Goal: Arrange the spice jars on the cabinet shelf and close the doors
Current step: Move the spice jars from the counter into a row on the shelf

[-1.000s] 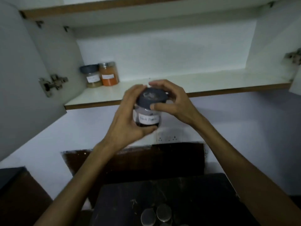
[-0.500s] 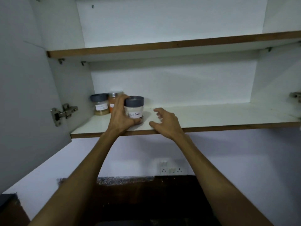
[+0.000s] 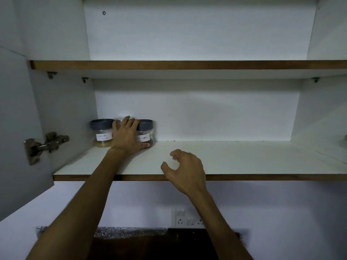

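Note:
A black pepper jar (image 3: 146, 133) with a dark grey lid and a white label stands at the back left of the lower cabinet shelf (image 3: 234, 158). My left hand (image 3: 126, 136) grips it, fingers over the lid and thumb at its base. Left of it stands a jar (image 3: 102, 133) with a grey lid, a label and pale powder. The orange jar between them is almost hidden behind my left hand. My right hand (image 3: 185, 168) hovers over the shelf's front edge with loosely curled fingers, holding nothing.
The left cabinet door (image 3: 13, 119) stands open, its metal hinge (image 3: 46, 144) showing. An upper shelf (image 3: 187, 65) runs above. A wall socket (image 3: 188, 219) sits below the cabinet, above a dark counter (image 3: 150, 243). The right part of the lower shelf holds nothing.
My left hand carried the pepper jar up onto the shelf and pushed it back beside the other two jars. My right hand let go of the lid and now hangs near the shelf edge.

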